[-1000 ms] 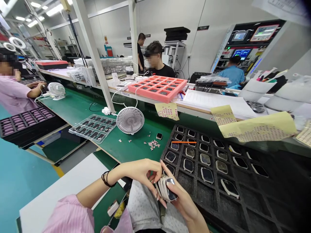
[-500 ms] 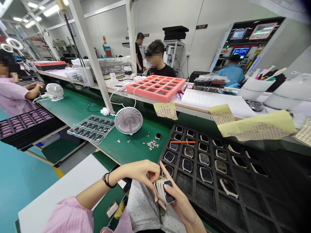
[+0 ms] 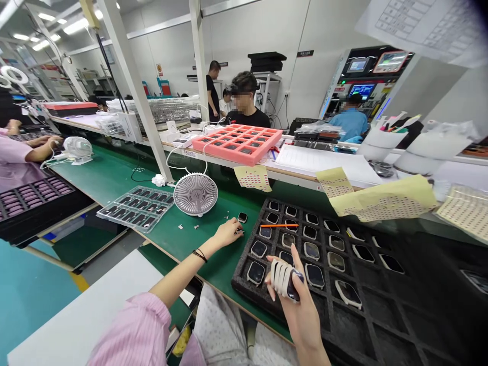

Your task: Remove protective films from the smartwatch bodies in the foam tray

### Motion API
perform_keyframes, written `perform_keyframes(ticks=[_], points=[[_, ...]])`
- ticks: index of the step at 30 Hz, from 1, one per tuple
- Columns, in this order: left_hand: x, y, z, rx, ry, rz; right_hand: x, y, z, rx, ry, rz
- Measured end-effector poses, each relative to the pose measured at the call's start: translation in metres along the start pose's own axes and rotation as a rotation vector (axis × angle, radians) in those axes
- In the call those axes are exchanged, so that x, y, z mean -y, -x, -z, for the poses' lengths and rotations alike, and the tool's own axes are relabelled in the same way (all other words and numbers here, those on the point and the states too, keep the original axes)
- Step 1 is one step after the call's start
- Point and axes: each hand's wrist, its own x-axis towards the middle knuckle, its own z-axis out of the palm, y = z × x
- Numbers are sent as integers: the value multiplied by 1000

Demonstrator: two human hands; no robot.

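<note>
My right hand (image 3: 301,300) is wrapped round a stack of several smartwatch cases (image 3: 282,278), held on edge above the near side of the black foam tray (image 3: 244,287). Their frames are pale, and a dark glass face shows under my thumb. My left hand (image 3: 227,233) reaches forward to the green bench, fingers bent together over the spot with small scraps. A tiny dark thing shows at its fingertips, too small to name. Just beyond those fingers lies a single smartwatch (image 3: 242,217). More watch cases (image 3: 255,273) sit face up in the tray's compartments.
A round fan (image 3: 195,194) stands left of my left hand, beside a clear tray of dark parts (image 3: 137,207). Yellow label sheets (image 3: 385,198) hang from the shelf, which carries a pink foam tray (image 3: 238,145). A co-worker (image 3: 247,101) sits opposite.
My left hand has left the watch stack and moved forward to the scraps on the bench. My right hand has lifted the stack up and rightward, over the tray.
</note>
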Motion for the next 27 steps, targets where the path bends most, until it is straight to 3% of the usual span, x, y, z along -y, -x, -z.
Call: perform_keyframes(ticks=[4,9,11,14,16,19,22,27], points=[[9,-16,-16,-19,-26,40,2,1,4,-19,-5,1],[8,-21,-8,-33,72,63,-2,-1,6,-12,-45,22],[-6,-12,2,-76,120,74,-6,-4,5,-5,-77,59],[-43,22,13,-215,262,45,-13,-11,-1,-28,-114,154],[-72,52,15,-355,604,-77,-18,-15,-7,-51,-131,208],[-105,90,9,-425,804,-205,-24,-18,-13,-82,-145,261],[-120,106,-1,-431,909,-227,-28,-17,-15,-118,-108,310],[-120,103,-12,-395,1009,-175,-33,-16,-16,-141,-10,359]])
